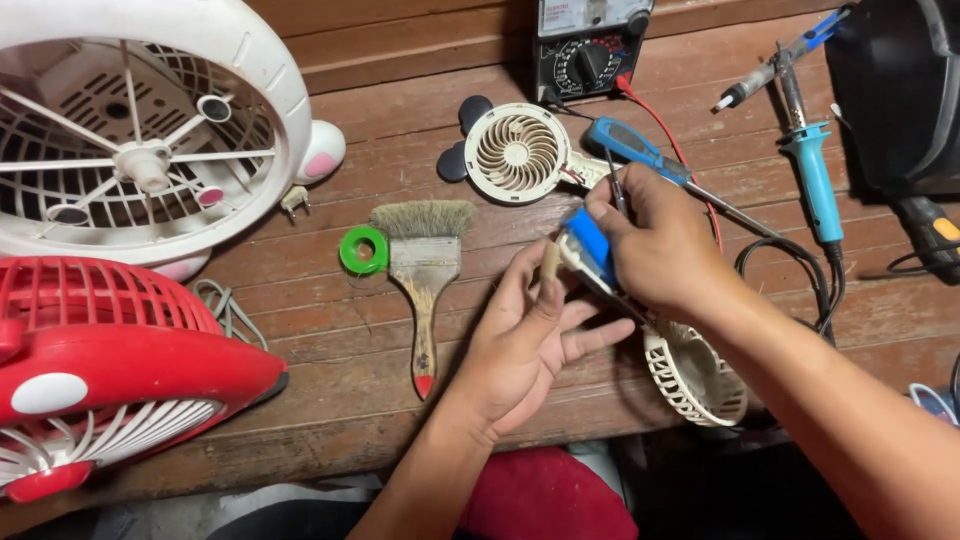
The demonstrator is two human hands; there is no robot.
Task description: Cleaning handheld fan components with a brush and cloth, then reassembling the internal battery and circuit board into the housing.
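Both hands (pixel 560 300) hold blue battery (pixel 590 243) angled up-left

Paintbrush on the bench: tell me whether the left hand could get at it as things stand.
Probably yes. The paintbrush lies in the open on the wooden bench, just beside the left hand, with nothing between them. But that hand is steadying a small blue part with the right hand.

Meter face: pale rectangular scale panel (pixel 590 14) on the black multimeter (pixel 590 50), far centre of the counter (pixel 330 350), cut off by the top edge.
Meter dial: round black selector knob (pixel 592 62) ringed by fine white and coloured markings, just below the panel.
Packages: none seen.
Signs: none seen.
Lit screens: none seen.
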